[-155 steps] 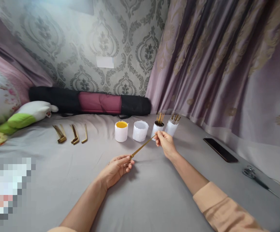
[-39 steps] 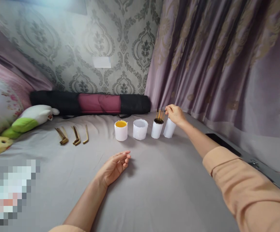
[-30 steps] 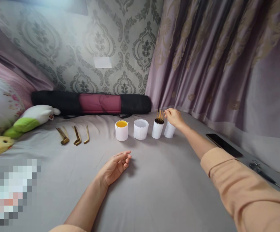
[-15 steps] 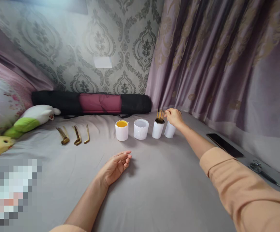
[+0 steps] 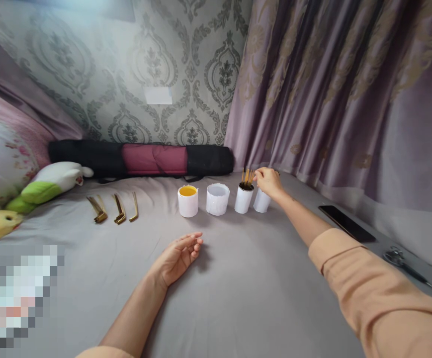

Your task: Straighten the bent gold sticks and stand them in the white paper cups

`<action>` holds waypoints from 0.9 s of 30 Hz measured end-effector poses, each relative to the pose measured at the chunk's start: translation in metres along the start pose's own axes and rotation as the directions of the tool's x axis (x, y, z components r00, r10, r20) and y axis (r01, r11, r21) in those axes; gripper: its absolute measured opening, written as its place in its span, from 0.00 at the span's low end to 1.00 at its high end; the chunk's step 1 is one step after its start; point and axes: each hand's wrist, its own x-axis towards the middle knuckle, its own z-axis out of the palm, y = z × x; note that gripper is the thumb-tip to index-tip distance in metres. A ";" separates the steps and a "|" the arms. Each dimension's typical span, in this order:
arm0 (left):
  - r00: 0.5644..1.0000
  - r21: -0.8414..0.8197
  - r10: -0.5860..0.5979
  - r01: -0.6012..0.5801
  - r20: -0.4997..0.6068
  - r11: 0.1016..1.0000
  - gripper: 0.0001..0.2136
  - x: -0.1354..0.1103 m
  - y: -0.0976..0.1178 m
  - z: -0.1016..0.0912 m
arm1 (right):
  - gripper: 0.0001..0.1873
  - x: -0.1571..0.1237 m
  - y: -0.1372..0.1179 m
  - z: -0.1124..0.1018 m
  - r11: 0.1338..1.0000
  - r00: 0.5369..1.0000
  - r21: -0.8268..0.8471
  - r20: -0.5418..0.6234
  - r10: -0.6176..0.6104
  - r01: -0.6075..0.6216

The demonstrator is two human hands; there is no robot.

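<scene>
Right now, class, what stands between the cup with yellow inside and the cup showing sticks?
In the head view, one white cup stands between the cup with yellow inside and the cup showing sticks.

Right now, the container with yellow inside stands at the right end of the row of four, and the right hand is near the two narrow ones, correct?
Not quite: in the head view, the container with yellow inside stands at the left end, not the right. The right hand is near the two narrow containers, as you say.
</scene>
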 end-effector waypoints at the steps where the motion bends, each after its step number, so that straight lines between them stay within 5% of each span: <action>1: 1.000 0.001 0.000 0.000 0.001 1.000 0.09 0.000 0.000 0.000 | 0.12 0.000 0.000 0.000 1.000 1.000 0.002 -0.002 0.001 -0.001; 27: 1.000 -0.010 -0.001 0.001 0.005 1.000 0.10 0.001 -0.001 -0.002 | 0.14 -0.013 -0.004 -0.015 1.000 0.996 0.020 -0.084 0.015 -0.013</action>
